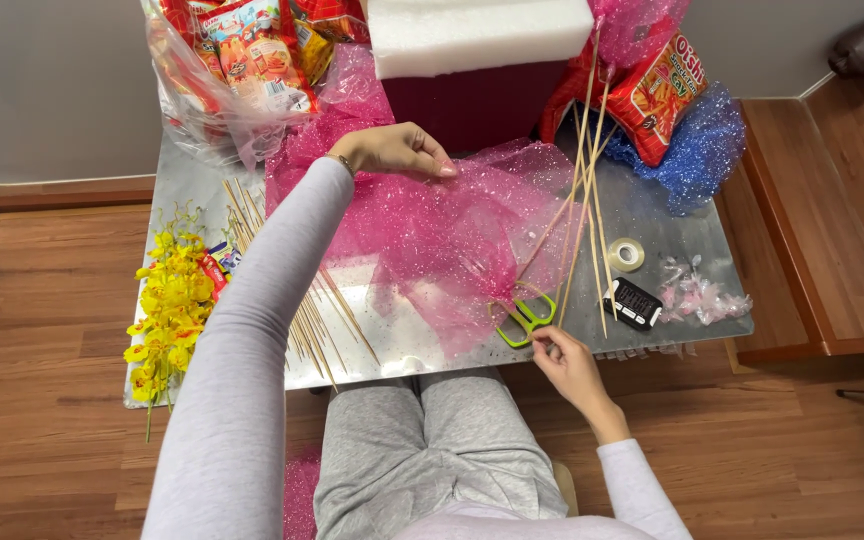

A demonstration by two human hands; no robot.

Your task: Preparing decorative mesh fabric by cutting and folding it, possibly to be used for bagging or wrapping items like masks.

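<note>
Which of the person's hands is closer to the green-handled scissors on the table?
The right hand sits just beside the green-handled scissors at the near table edge. The left hand rests farther back on the pink glittery mesh fabric.

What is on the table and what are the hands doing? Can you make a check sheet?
Surface: shiny silver table, mostly covered.
Job's things: pink sparkly mesh spread across the middle; green-handled scissors at the front edge; wooden skewers leaning over the mesh, more skewers by the left arm.
Clutter: snack packets, white foam block, blue mesh, tape roll, small black box, clear wrappers, yellow artificial flowers.
Hands: left hand rests on the pink mesh; right hand pinches something thin by the scissors, too small to tell.
Cables: nothing seen.
Surroundings: wooden floor, grey wall.
</note>
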